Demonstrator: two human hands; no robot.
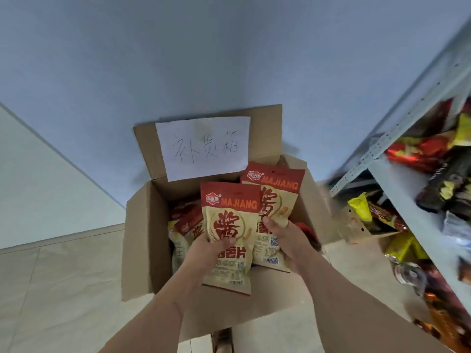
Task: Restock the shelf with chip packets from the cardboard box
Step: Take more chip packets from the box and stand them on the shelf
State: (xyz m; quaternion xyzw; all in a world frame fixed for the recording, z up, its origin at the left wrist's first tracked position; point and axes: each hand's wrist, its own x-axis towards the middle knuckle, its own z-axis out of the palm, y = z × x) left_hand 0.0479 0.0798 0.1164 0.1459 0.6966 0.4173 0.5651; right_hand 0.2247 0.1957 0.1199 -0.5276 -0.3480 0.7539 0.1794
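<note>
An open cardboard box (142,240) stands on the floor against the wall, with a white handwritten paper label (204,146) on its raised back flap. My left hand (206,253) grips a red and cream MAJIANG chip packet (229,222) above the box. My right hand (283,235) grips a second, identical packet (275,197) just behind and to the right of the first. More of the same packets (186,225) lie inside the box on its left side. The metal shelf (397,138) rises at the right.
The shelf's levels hold mixed snack packets in red, yellow and black (433,154). A small open carton (354,225) sits on the floor by the shelf foot. A grey-blue wall is behind the box; beige floor tiles (63,289) stretch to the left.
</note>
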